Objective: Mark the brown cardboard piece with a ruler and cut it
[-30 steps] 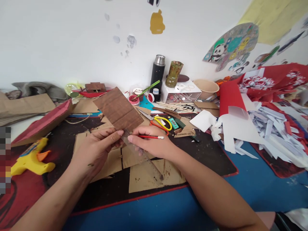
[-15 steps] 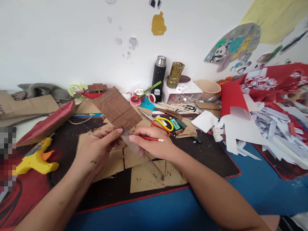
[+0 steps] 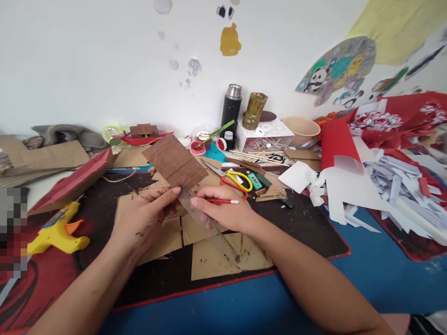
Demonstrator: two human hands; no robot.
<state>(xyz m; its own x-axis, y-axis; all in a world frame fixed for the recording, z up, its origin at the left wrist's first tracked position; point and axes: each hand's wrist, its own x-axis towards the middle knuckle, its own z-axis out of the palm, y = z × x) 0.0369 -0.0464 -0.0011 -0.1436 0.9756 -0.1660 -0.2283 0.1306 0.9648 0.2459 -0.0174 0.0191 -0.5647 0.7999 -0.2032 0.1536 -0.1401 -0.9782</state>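
Between the thumb and fingers of my left hand [image 3: 148,216] is a brown painted cardboard piece [image 3: 175,160], held tilted above the table. A clear ruler [image 3: 197,211] slants down from the lower edge of that piece, its upper end by my left thumb. My right hand [image 3: 221,207] is closed over the ruler's upper part, thumb on the near side. A red pencil [image 3: 222,201] with a white eraser end lies in the same hand, its tip hidden by the fingers. Below both hands lie bare cardboard sheets [image 3: 209,270], one stained with brown specks.
Yellow-handled scissors [image 3: 240,179] lie just beyond my right hand. A yellow glue gun [image 3: 59,232] rests at left, near a red-lined cardboard shape [image 3: 75,179]. Farther back stand a black thermos [image 3: 231,109], a vase [image 3: 254,111] and paint jars [image 3: 198,148]. Paper strips [image 3: 401,190] heap at right.
The brown cardboard piece has tilted a little and sits slightly lower and to the right. Both hands keep their holds. The whole view has shifted slightly.
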